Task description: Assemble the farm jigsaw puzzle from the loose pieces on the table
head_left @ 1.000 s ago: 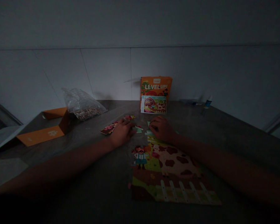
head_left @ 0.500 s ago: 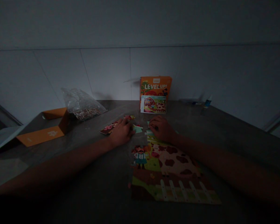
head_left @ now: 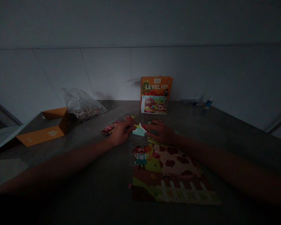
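A pale green jigsaw puzzle piece (head_left: pixel 139 131) with a red and white part is between my two hands. My left hand (head_left: pixel 122 132) pinches its left side, fingers closed. At its right edge, the fingertips of my right hand (head_left: pixel 161 131) close on the same piece. Below my right hand lies a partly joined farm puzzle (head_left: pixel 175 168), showing a spotted cow, a farmer and a white fence; my right hand covers part of its upper edge. Beside my left hand lie loose puzzle pieces (head_left: pixel 107 129), and a small red one (head_left: pixel 128 117) sits just beyond.
An orange puzzle box (head_left: pixel 156 82) stands against the wall, with a picture card (head_left: pixel 154 105) leaning on it. On the left are a clear plastic bag (head_left: pixel 81 104) of small pieces and an open orange box part (head_left: pixel 43 134). A small bottle (head_left: pixel 209 102) stands at back right.
The pale green piece has turned and now shows more between my hands. My right hand's fingers have moved left onto it, and my left hand has shifted slightly.
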`<action>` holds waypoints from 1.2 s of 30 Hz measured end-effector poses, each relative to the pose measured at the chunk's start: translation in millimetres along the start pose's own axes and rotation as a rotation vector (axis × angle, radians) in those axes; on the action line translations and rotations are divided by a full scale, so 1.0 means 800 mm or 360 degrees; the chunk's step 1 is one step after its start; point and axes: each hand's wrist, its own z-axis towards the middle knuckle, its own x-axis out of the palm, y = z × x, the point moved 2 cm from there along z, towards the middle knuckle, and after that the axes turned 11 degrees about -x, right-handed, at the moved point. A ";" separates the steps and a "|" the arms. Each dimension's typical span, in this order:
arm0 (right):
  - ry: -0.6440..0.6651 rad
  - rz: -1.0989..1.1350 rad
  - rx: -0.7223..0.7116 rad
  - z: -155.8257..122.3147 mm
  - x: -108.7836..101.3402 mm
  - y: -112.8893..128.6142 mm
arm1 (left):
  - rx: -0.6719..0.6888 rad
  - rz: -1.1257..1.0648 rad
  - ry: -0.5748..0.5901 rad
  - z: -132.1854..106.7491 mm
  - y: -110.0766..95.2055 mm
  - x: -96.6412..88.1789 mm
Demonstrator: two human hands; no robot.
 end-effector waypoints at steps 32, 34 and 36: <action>-0.0588 -0.0238 0.0735 -0.006 -0.014 -0.028 | 0.0083 0.0491 0.0011 0.001 -0.001 0.007; -0.0530 -0.0313 0.1003 -0.012 -0.012 -0.042 | 0.0016 0.0560 -0.0067 0.001 0.003 0.006; -0.0422 -0.0397 0.1222 -0.017 -0.008 -0.051 | -0.0069 0.0606 -0.0164 0.003 0.006 0.003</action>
